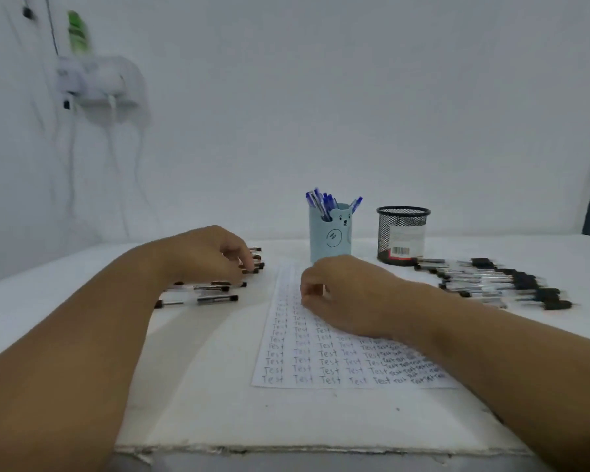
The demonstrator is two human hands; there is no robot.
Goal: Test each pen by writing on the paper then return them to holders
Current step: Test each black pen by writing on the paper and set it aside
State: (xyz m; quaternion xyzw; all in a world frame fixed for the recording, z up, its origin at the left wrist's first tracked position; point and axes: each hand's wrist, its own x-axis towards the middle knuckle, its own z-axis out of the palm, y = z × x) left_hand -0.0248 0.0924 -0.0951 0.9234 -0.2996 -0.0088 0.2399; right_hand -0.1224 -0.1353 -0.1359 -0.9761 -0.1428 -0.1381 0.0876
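Closest in, the paper (324, 356) lies flat on the white worktop (218, 403), packed with rows of "Test". The right hand (348, 298) rests on it, fingers curled in; can't tell if it's pinching anything. The left hand (212, 253) is curled down over a loose pile of black pens (215, 294), fingertips touching them. More black capped pens (498, 281) fan out on the right. Further back: a bear holder (331, 236) with blue pens (324, 204), and beside it a black mesh holder (402, 235).
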